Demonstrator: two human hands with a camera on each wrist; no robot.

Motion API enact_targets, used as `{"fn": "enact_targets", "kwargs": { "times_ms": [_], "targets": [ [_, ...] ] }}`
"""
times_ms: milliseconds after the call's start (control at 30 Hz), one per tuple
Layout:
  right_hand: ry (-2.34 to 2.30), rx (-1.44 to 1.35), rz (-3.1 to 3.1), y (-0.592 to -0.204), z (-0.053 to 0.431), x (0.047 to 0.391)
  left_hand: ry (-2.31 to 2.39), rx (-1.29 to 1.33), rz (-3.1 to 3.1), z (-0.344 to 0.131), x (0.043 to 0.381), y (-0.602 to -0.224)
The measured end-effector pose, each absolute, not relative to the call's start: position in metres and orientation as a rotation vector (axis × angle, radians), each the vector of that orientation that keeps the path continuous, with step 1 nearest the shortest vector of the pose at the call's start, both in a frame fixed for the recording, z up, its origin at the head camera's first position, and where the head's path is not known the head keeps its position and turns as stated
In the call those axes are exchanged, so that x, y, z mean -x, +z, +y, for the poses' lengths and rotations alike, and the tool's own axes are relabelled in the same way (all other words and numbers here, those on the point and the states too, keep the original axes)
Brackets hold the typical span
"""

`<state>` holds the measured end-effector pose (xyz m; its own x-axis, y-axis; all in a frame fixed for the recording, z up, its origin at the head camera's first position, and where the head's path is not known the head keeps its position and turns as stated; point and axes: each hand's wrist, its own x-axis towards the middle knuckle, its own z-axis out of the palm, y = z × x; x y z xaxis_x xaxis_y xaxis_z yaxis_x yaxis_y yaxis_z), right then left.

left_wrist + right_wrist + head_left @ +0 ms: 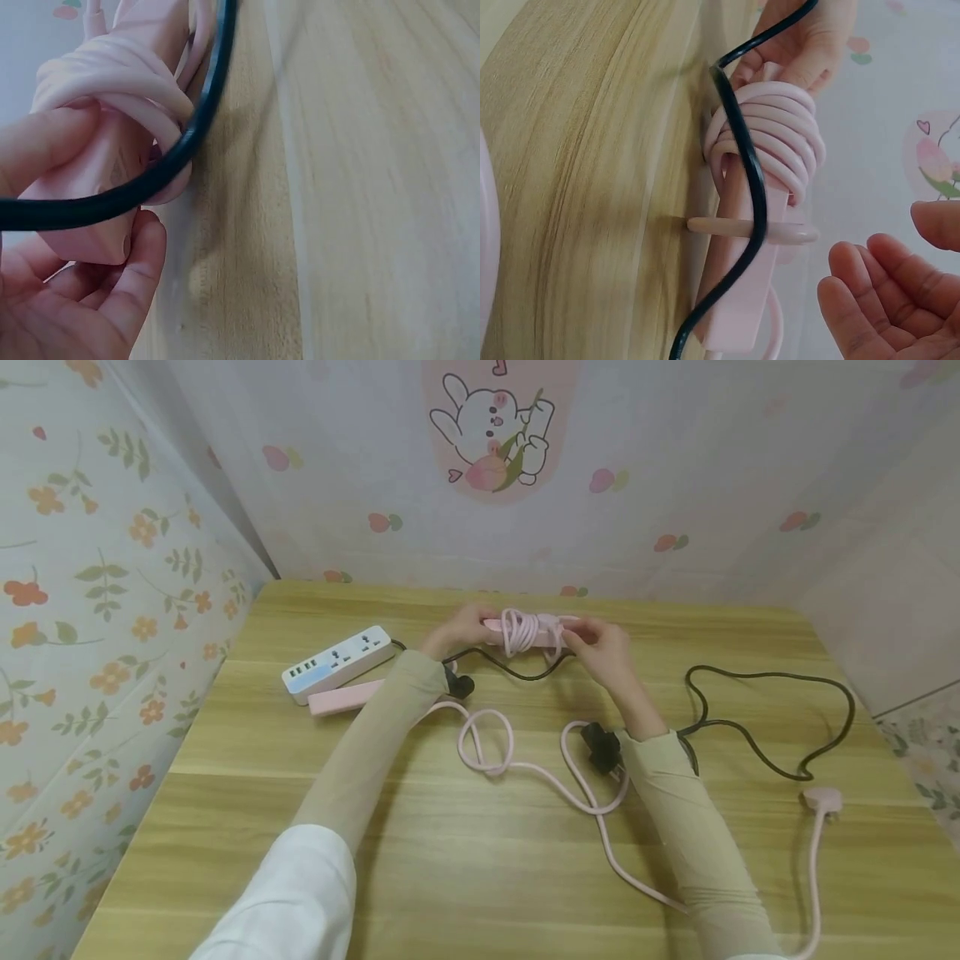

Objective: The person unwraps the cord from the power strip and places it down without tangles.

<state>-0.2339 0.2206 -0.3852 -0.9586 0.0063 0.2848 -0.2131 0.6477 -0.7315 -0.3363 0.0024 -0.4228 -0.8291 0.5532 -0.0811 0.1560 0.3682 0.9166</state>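
A pink power strip (739,315) is held up near the table's back edge, with its pale pink cord (521,632) wound around it in several turns. My left hand (461,628) grips one end, thumb on top and fingers beneath, as the left wrist view shows. At the other end is my right hand (606,652). In the right wrist view its fingers (847,262) are loosely bent beside the strip, with nothing between them. One loop of cord (754,230) stands apart from the tight turns. A black cord (180,154) crosses in front of the strip in both wrist views.
A white power strip (339,662) with sockets lies at the left, beside a second pink strip (337,700) partly hidden by my left forearm. Its loose pink cord (540,770) curls across the table. At the right are a black cord loop (772,675) and a pink plug (822,799).
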Motion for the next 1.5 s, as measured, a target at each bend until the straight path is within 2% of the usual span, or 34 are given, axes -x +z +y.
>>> {"fn": "enact_targets", "kwargs": {
  "times_ms": [333,567,900,1100,1500],
  "targets": [
    [1.229,-0.145,-2.606,-0.387,0.216,0.231,1.34,-0.66,2.4,0.0,0.329,-0.425],
    [1.302,-0.201,-2.451,-0.384,0.215,0.227,1.485,-0.627,2.439,-0.003,0.328,-0.422],
    [1.337,-0.21,-2.309,-0.375,0.21,0.228,1.609,-0.64,2.505,-0.013,0.321,-0.4],
    [1.341,-0.248,-2.318,-0.37,0.207,0.228,1.722,-0.748,2.485,-0.019,0.315,-0.385],
    [1.272,-0.296,-2.273,-0.34,0.194,0.209,1.905,-0.822,2.429,-0.042,0.289,-0.359]
  ]
}}
